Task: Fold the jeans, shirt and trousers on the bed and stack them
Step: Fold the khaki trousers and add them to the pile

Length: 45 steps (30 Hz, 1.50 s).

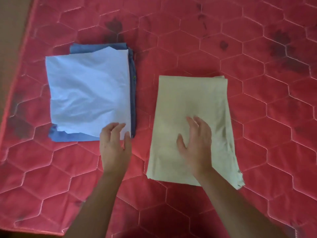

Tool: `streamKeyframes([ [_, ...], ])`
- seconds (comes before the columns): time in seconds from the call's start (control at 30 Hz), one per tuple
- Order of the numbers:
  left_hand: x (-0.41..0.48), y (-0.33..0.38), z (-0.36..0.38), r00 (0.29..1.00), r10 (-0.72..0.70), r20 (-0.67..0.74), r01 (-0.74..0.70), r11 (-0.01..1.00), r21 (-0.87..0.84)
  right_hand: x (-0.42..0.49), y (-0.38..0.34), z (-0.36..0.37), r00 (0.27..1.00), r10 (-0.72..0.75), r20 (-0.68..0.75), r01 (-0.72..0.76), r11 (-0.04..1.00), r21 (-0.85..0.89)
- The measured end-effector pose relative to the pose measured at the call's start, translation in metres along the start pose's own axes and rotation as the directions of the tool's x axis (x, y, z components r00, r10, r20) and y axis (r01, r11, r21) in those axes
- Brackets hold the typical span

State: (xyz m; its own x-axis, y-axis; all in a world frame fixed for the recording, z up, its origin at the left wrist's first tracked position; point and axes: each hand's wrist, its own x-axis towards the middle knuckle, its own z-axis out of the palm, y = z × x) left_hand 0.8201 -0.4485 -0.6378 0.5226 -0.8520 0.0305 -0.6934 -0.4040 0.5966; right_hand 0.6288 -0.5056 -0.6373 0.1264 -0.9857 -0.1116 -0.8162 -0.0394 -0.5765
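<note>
A folded light blue shirt (87, 95) lies on top of folded blue jeans (73, 136), whose edges show at the top, right and bottom of the pile. To the right lie folded beige trousers (192, 100), apart from the pile. My left hand (115, 146) is at the pile's near right corner, fingers loosely bent, fingertips touching the shirt's corner. My right hand (197, 143) hovers over or rests on the lower middle of the trousers, fingers spread and relaxed.
Everything lies on a red quilted mattress (257, 66) with a hexagon pattern and dark stains. The mattress edge runs along the left and near left side, with brown floor (12, 31) beyond it.
</note>
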Motion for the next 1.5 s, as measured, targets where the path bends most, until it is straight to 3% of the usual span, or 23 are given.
streamKeyframes([
  [0.07,0.027,-0.018,-0.016,0.999,-0.006,-0.046,0.006,1.0,0.018,0.016,-0.033,0.015,0.996,-0.067,0.056,0.063,0.995,0.074],
  [0.17,0.065,-0.05,-0.034,0.997,-0.054,-0.061,0.059,0.995,0.079,0.041,-0.078,0.038,0.981,-0.045,0.191,-0.012,0.957,0.291],
  [0.3,0.108,-0.094,-0.046,0.981,-0.18,0.067,0.16,0.959,0.233,0.07,-0.119,0.076,0.971,-0.156,0.184,0.094,0.947,0.307],
  [0.37,0.125,-0.116,-0.051,0.979,-0.161,0.125,0.117,0.945,0.306,0.084,-0.131,0.095,0.963,-0.133,0.235,0.073,0.967,0.245],
  [0.43,0.138,-0.13,-0.055,0.959,-0.225,0.173,0.162,0.935,0.316,0.094,-0.139,0.109,0.96,-0.06,0.274,-0.002,0.976,0.22],
  [0.53,0.152,-0.141,-0.056,0.918,-0.332,0.218,0.288,0.934,0.211,0.101,-0.14,0.121,0.972,0.003,0.233,-0.046,0.983,0.178],
  [0.63,0.158,-0.149,-0.059,0.908,-0.333,0.255,0.309,0.942,0.131,0.102,-0.133,0.125,0.979,0.0,0.202,-0.038,0.983,0.182],
  [0.77,0.16,-0.152,-0.066,0.878,-0.337,0.34,0.348,0.937,0.029,0.104,-0.129,0.122,0.95,0.042,0.308,-0.13,0.954,0.27],
  [0.87,0.158,-0.157,-0.069,0.861,-0.314,0.399,0.354,0.935,-0.027,0.104,-0.129,0.121,0.929,-0.04,0.368,-0.118,0.911,0.396],
  [1.0,0.159,-0.156,-0.074,0.819,-0.287,0.496,0.478,0.82,-0.315,0.101,-0.123,0.123,0.922,-0.07,0.38,-0.153,0.838,0.525],
  [1.07,0.16,-0.153,-0.076,0.833,-0.265,0.485,0.498,0.742,-0.449,0.101,-0.121,0.125,0.931,-0.078,0.355,-0.156,0.798,0.583],
  [1.27,0.159,-0.119,-0.088,0.867,-0.28,0.411,0.487,0.65,-0.583,0.113,-0.133,0.099,0.948,-0.105,0.302,-0.118,0.762,0.636],
  [1.5,0.151,-0.042,-0.111,0.912,-0.229,0.34,0.402,0.665,-0.63,0.11,-0.136,0.025,0.966,-0.136,0.218,-0.046,0.742,0.669],
])
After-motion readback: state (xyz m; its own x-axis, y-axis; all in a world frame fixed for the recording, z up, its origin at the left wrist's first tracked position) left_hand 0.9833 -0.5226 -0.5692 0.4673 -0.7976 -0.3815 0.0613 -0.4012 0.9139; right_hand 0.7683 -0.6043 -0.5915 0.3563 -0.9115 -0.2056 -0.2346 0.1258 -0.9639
